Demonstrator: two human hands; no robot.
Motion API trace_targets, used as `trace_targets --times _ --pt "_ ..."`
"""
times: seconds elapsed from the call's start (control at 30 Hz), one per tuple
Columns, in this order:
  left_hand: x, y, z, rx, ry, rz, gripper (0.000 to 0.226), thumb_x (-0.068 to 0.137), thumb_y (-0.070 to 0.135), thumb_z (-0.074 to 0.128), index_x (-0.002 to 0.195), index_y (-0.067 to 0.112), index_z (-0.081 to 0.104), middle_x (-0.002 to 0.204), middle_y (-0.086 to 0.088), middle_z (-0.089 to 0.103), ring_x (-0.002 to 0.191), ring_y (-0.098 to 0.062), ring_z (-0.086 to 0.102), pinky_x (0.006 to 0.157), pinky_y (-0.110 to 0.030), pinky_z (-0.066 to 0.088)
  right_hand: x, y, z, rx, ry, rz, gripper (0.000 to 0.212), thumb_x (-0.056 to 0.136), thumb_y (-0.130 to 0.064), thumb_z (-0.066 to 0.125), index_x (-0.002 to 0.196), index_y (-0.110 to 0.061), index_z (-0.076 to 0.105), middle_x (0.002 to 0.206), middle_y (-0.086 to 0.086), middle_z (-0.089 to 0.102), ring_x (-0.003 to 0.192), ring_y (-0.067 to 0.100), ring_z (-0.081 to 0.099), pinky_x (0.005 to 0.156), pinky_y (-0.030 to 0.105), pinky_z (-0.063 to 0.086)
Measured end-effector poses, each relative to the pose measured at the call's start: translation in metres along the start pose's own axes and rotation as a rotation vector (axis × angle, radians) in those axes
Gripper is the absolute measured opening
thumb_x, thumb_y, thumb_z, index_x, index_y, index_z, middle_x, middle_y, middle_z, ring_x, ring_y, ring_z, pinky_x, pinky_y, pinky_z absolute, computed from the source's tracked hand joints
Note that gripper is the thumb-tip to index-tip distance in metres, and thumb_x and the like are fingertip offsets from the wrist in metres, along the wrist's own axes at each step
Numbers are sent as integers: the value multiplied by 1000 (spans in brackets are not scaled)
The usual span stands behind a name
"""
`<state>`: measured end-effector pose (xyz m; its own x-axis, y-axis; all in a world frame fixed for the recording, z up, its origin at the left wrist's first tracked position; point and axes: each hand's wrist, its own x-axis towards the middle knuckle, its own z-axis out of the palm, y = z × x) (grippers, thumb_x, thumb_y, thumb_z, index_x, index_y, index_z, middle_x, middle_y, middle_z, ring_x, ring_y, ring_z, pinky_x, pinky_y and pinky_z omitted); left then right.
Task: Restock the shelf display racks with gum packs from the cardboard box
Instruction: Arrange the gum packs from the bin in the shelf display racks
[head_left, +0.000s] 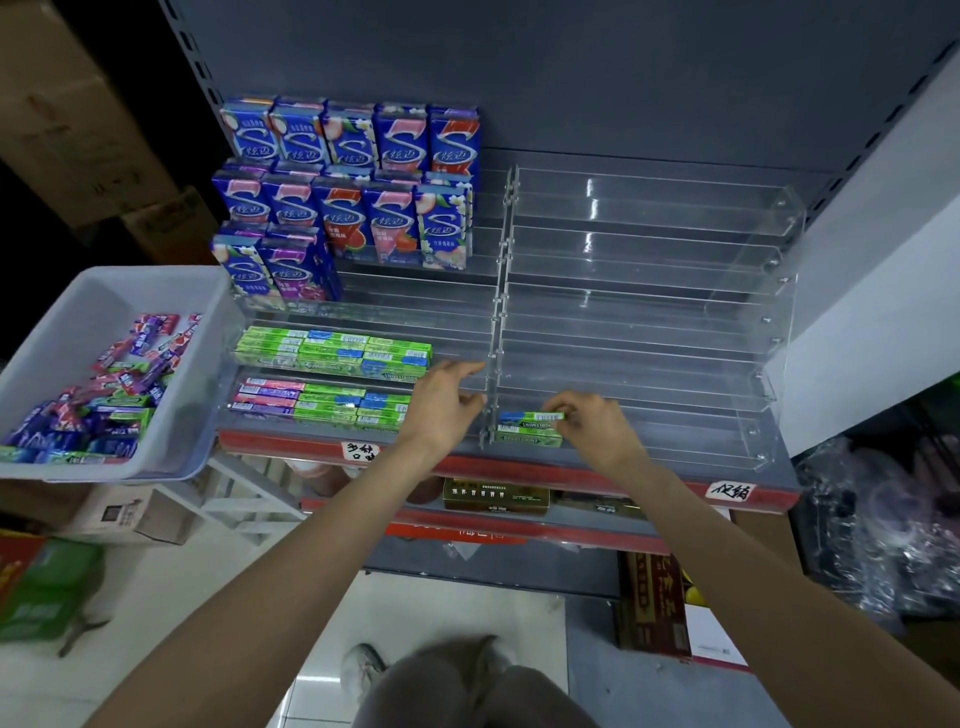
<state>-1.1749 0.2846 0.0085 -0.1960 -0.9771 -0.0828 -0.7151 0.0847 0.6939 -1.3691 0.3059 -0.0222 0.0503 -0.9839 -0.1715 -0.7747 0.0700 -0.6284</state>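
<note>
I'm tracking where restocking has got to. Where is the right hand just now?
In the head view the right hand is right of centre, pinching a green gum pack on a small stack in the lowest tier of the right clear rack.

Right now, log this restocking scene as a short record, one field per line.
left hand: open, fingers at the divider between the two clear racks, holding nothing
right hand: pinches the top green gum pack of a small stack
stack location: bottom tier of the right rack, left end
right rack otherwise: tiers bare
left rack: blue packs above, green and pink sticks on the lower tiers
white tub: loose mixed gum packs, left of the shelf
</note>
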Motion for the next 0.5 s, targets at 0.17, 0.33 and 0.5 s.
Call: trace_targets --times 0.17,0.33,0.5 --pt "-1 -8 -2 154 -34 69 45 92 18 58 136 22 48 136 -2 48 115 -17 52 100 -30 44 6 -8 7 -70 -108 -72 24 93 -11 54 115 -10 66 116 7 66 102 21 62 94 29 47" --pt "-4 -9 -7 650 60 190 47 96 32 49 141 28 38 139 5 46 127 -19 35 103 -34 30 8 -13 10 -107 -172 -97 30 93 -24 57 119 -11 62 118 8 64 101 21 61 90 30 47" --pt "-5 -16 -5 775 88 215 51 96 38 47 143 27 34 141 1 45 133 -22 33 109 -36 23 7 -14 11 -212 -213 -119 39 90 -27 61 127 -14 56 125 8 59 109 21 56 95 33 45"
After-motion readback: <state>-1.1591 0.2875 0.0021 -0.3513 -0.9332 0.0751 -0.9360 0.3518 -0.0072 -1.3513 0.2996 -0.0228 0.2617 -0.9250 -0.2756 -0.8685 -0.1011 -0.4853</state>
